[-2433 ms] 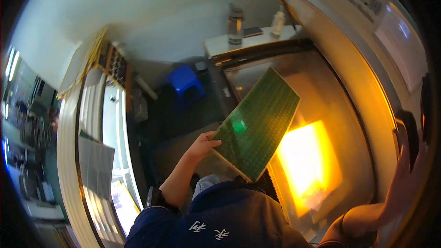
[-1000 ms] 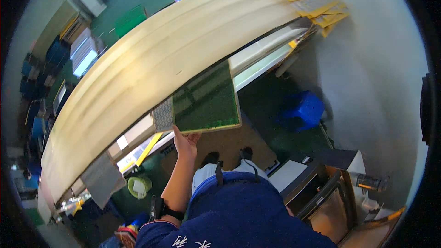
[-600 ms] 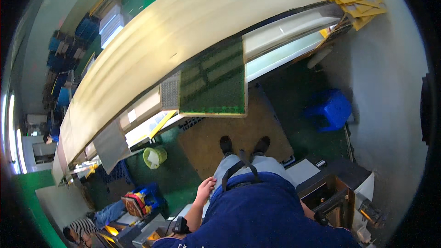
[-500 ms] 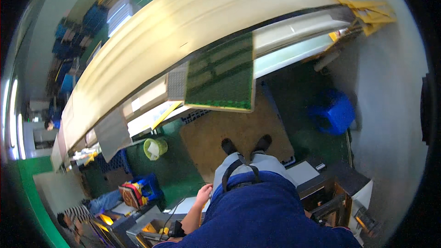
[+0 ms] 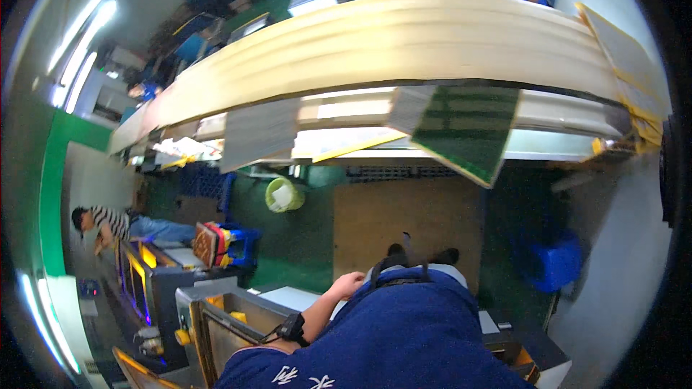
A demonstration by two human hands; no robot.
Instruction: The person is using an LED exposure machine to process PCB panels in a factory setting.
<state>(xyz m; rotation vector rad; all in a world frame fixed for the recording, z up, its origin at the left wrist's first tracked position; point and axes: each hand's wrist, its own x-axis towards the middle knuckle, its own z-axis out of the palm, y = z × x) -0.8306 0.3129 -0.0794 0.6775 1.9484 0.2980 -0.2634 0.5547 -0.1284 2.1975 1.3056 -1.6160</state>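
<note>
My left hand (image 5: pixel 348 286) hangs low beside my waist, close to the hem of my dark blue shirt (image 5: pixel 418 317). Its fingers turn in toward my body and blur there, so their pose is unclear. A small black device with a cable (image 5: pixel 292 328) sits by my left arm. My right hand is out of sight. Just below the left hand lies a white flat surface (image 5: pixel 288 297), next to an open grey-framed machine (image 5: pixel 249 310) with yellow parts.
Ahead runs a long bench with a cream cover (image 5: pixel 360 43); a dark green panel (image 5: pixel 468 126) and a grey sheet (image 5: pixel 259 133) hang from it. A brown floor board (image 5: pixel 404 209), a light green bin (image 5: pixel 283 196) and a blue bin (image 5: pixel 551 263) are below. People (image 5: pixel 108 223) work nearby.
My view has turned left, so the bench lies more level and the machines on the left show more. A person beyond the bench has come into view. My left hand stays by my waist.
</note>
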